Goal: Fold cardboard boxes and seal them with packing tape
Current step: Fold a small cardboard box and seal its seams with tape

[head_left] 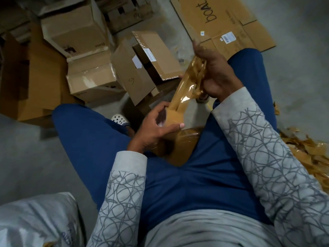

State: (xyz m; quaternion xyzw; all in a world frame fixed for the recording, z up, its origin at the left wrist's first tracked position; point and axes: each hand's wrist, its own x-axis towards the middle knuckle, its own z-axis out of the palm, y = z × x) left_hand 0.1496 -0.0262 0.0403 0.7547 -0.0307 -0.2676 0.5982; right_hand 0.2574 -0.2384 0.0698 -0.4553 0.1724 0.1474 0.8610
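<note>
Not much you can read here. The flattened cardboard sheet (pixel 222 20) on the floor past your right knee says "boat" in big dark letters. The open box (pixel 135 81) in the middle has a handwritten 6 or 9. The white stickers (pixel 227 37) are too blurry.

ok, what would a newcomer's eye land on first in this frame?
The brown packing tape stretched between the hands at centre: the right hand grips its crumpled upper end, the left hand holds the lower end above the lap. Next, the cardboard boxes heaped on the floor upper left, and the pile of tape scraps at the right edge.
</note>
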